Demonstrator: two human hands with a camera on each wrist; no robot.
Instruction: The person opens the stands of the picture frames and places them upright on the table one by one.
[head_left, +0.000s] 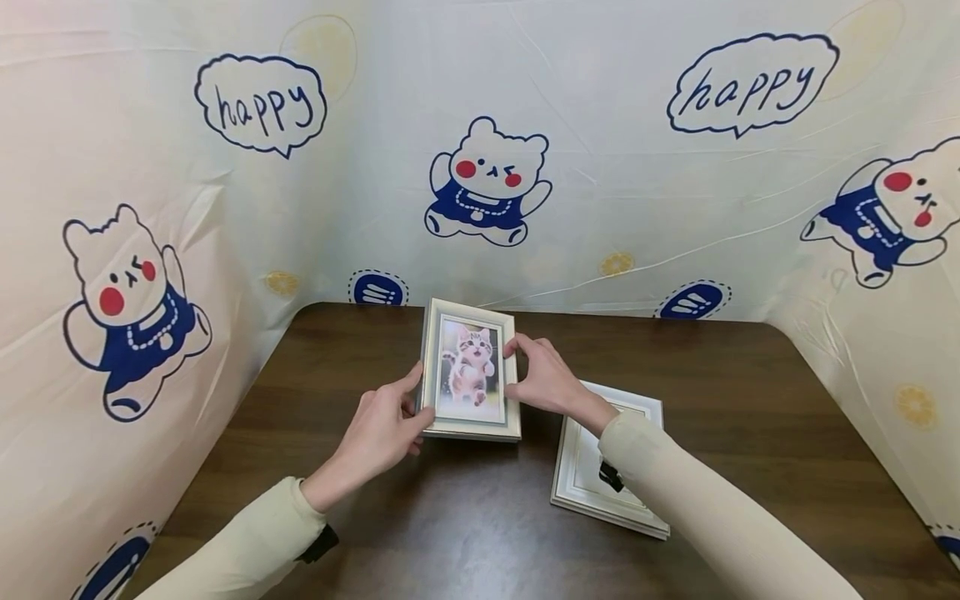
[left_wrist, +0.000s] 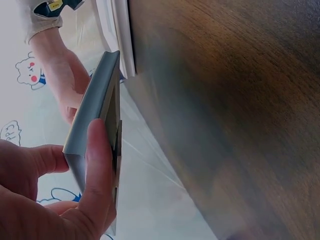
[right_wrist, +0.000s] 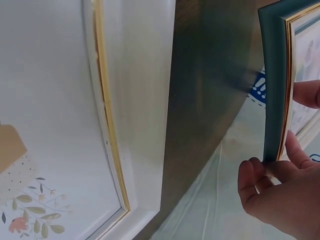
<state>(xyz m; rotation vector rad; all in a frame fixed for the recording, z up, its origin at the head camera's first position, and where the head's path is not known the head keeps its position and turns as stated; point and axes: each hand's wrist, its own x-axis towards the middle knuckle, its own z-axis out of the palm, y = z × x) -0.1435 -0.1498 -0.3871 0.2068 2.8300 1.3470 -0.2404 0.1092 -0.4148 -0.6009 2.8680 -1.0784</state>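
A white picture frame (head_left: 472, 432) with a grey inner border and a kitten photo (head_left: 472, 367) is held up above the table, face toward the head camera. My left hand (head_left: 381, 421) grips its left side near the lower corner, thumb on the front edge. Opposite, my right hand (head_left: 546, 375) pinches the right side. Seen edge-on in the left wrist view, the held frame (left_wrist: 92, 110) hangs over the table with part of its back showing. Another pale frame (head_left: 577, 492) lies under my right forearm, its edge layered; leaf and flower print shows inside it in the right wrist view.
The dark wood table (head_left: 315, 358) has rounded far corners. Printed cloth (head_left: 600, 192) with bears and "happy" bubbles hangs round its back and sides. A black band piece (head_left: 318, 543) sits at the left sleeve and another (head_left: 611, 476) at the right sleeve.
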